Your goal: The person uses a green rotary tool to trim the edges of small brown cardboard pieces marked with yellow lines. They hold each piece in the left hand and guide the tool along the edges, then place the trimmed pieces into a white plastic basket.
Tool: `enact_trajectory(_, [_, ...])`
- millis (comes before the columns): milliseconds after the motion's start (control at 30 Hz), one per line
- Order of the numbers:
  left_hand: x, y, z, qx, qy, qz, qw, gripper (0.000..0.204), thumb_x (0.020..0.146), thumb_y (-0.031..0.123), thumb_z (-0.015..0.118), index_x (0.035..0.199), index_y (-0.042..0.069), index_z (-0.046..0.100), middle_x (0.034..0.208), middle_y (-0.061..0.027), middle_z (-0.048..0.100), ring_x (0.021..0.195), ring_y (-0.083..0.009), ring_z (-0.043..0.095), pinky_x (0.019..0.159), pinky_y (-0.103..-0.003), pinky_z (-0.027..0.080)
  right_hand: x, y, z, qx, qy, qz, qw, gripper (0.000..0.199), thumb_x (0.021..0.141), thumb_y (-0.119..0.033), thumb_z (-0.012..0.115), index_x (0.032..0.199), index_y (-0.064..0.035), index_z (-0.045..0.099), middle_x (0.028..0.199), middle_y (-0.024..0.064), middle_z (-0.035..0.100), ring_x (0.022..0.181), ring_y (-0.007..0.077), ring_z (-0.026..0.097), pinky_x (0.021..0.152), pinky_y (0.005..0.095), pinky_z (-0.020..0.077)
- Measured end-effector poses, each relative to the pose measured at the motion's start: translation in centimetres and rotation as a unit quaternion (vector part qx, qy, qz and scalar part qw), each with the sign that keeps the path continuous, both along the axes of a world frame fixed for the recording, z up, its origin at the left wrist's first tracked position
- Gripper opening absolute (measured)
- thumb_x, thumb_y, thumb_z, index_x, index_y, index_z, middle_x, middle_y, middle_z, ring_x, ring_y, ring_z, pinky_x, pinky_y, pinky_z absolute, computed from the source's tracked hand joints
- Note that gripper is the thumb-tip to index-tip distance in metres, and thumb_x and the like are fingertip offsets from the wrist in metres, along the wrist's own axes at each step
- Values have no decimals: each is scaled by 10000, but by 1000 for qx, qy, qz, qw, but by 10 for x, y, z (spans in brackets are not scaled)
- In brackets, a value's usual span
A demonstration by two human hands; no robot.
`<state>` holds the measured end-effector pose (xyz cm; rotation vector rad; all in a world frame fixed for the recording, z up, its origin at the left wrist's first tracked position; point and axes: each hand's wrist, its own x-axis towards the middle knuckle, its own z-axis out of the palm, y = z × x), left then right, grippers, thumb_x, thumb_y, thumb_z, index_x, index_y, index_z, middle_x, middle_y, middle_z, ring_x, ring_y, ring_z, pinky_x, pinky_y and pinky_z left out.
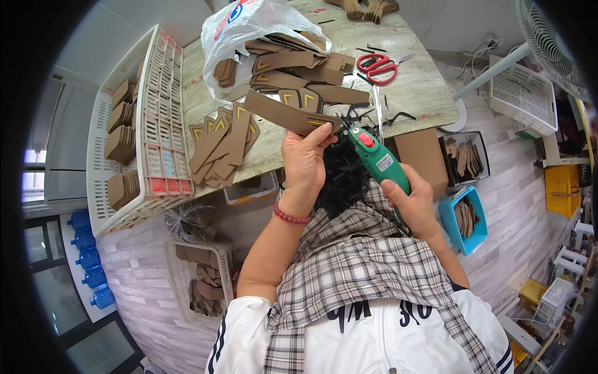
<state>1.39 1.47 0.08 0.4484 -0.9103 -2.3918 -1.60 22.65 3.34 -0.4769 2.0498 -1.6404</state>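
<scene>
Brown strip [277, 113] is up near the front edge of the worktop [427, 87], pinched in the left hand [304, 159], long axis slanting toward the right hand [412, 198], which's wrapped round a green power tool [379, 156], nose right by the yellow-marked end.

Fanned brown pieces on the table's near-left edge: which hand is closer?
Left. The left hand, holding a brown strip, is to the right of the fanned brown pieces; the right hand, gripping a green tool, is farther right.
</scene>
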Motion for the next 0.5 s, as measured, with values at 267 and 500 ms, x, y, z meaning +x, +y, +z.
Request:
enact_trajectory(267, [2,-3,6,-77,-22,11,997,179,828,-60,641,988,9,603,919,-96,681,772,-170,643,657,-261,508,-2,2,2,5,-6,14,1000,385,859,-278,715,1093,8,609,698,-10,565,605,50,491,542,221,407])
enact_trajectory(500, [3,-12,4,-126,-36,5,991,194,811,-84,645,986,-9,603,907,-108,683,765,-167,655,636,-249,499,-3,0,5,11,-3,21,1000,394,858,-285,716,1097,8,606,700,-2,576,601,54,505,538,224,413])
